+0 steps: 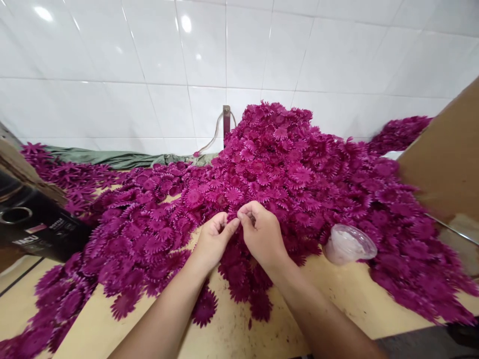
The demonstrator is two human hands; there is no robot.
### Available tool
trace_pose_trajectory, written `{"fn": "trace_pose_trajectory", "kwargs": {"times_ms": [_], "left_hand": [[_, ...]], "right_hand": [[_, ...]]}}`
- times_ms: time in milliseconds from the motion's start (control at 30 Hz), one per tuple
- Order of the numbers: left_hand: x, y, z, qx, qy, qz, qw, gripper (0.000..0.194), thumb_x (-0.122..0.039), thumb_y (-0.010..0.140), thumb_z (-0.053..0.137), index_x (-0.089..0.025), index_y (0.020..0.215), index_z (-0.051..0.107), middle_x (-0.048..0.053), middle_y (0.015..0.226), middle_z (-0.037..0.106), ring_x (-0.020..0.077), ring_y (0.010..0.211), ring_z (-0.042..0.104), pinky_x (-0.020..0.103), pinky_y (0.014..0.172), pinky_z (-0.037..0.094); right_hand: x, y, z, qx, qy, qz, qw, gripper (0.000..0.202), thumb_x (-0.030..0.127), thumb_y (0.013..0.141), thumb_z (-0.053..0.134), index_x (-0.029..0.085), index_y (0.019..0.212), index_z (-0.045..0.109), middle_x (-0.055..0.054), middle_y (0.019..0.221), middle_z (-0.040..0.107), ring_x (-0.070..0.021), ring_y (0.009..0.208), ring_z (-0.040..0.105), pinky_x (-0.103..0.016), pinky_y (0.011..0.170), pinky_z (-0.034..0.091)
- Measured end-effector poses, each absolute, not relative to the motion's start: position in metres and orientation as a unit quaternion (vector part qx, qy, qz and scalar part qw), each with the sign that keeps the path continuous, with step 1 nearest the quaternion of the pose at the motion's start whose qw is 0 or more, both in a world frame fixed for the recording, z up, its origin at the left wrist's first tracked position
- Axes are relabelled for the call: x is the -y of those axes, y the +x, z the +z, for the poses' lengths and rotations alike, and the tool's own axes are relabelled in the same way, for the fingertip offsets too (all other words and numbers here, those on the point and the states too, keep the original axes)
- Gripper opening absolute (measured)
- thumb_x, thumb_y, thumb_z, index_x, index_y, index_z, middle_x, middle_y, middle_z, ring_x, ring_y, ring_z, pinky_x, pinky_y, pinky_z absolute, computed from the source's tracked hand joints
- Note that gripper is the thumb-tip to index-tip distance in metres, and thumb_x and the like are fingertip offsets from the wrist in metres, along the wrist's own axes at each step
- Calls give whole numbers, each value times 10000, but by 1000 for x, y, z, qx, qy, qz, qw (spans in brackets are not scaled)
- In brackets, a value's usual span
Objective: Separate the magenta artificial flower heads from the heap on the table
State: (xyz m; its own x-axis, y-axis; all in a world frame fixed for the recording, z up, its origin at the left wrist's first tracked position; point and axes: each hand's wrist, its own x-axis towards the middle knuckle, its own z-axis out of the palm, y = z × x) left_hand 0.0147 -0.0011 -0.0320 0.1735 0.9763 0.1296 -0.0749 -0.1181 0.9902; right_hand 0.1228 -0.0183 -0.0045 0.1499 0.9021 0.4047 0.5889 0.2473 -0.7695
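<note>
Magenta flower-shaped pieces [284, 164] lie heaped over the table, highest in the centre against the wall. My left hand [215, 237] is closed, thumb and fingers pinched at the front of the heap. Beside it my right hand [262, 232] is closed too, its thumb and index tips meeting my left thumb tip. A bit of magenta shows between the fingertips, but most of it is hidden, so I cannot make out what either hand holds. One dark magenta flower [204, 305] rests on the tabletop below my left wrist.
A clear plastic cup [349, 244] with whitish contents sits right of my hands. At the left stands a black box [37, 219]; a brown cardboard panel [445, 159] rises at the right. Green cloth [112, 157] runs along the white tiled wall [168, 109]. The tabletop [232, 334] is yellowish.
</note>
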Motion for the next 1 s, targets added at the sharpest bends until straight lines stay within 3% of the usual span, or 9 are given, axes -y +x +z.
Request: {"fn": "trace_pose_trajectory", "kwargs": {"times_ms": [200, 300, 367, 433, 567, 733, 867, 1000], "left_hand": [[8, 10, -27, -374, 475, 542, 584, 293, -419, 621, 668, -169, 612, 516, -72, 525, 468, 64, 490, 394, 183, 499, 331], [8, 11, -22, -363, 451, 563, 590, 279, -382, 570, 713, -168, 698, 587, -50, 599, 565, 77, 549, 473, 187, 555, 383], [7, 13, -21, -369, 457, 553, 591, 282, -369, 559, 720, -163, 714, 605, -38, 628, 589, 84, 571, 492, 192, 573, 396], [6, 13, -23, -387, 468, 536, 587, 269, -384, 576, 705, -159, 676, 597, -41, 601, 575, 81, 540, 474, 194, 547, 388], [3, 10, -30, -418, 488, 534, 549, 331, -455, 590, 675, -167, 552, 517, -75, 473, 453, 68, 459, 388, 191, 482, 340], [2, 9, -31, -418, 507, 519, 547, 434, -563, 571, 638, -169, 497, 473, -73, 451, 396, 71, 457, 354, 198, 470, 314], [5, 11, -27, -410, 509, 506, 562, 510, -636, 534, 612, -172, 456, 416, -80, 432, 345, 58, 431, 273, 194, 429, 244], [7, 11, -24, -418, 498, 516, 557, 509, -647, 540, 599, -176, 467, 421, -76, 429, 369, 62, 424, 287, 197, 427, 241]], "right_hand": [[-6, 158, -1, 531, -629, 53, 565, 88, 155, 752, 400, 197, 708, 463, -13, 610, 519, -167, 581, 518, -308, 601, 425], [-10, 176, 6, 571, -596, -2, 565, 113, 158, 716, 457, 172, 807, 524, -85, 825, 570, -210, 808, 544, -365, 743, 440], [-7, 175, 9, 606, -577, -20, 547, 194, 163, 699, 497, 157, 883, 559, -128, 996, 565, -244, 994, 497, -415, 874, 385], [0, 166, 10, 631, -564, 27, 532, 194, 208, 723, 510, 157, 895, 582, -128, 1017, 582, -245, 1016, 498, -429, 913, 362], [13, 141, 4, 636, -515, 296, 494, 216, 319, 741, 529, 154, 872, 577, -80, 831, 630, -182, 767, 590, -350, 746, 471], [14, 133, -6, 562, -430, 528, 469, 174, 262, 637, 619, 172, 772, 557, 2, 711, 600, -123, 688, 569, -283, 699, 455], [11, 133, -9, 519, -412, 565, 491, 158, 200, 564, 652, 177, 661, 530, 61, 592, 533, -78, 561, 495, -234, 591, 410], [5, 133, -5, 502, -451, 476, 565, 90, 172, 600, 596, 179, 629, 511, 75, 529, 486, -67, 501, 445, -217, 523, 371]]}}
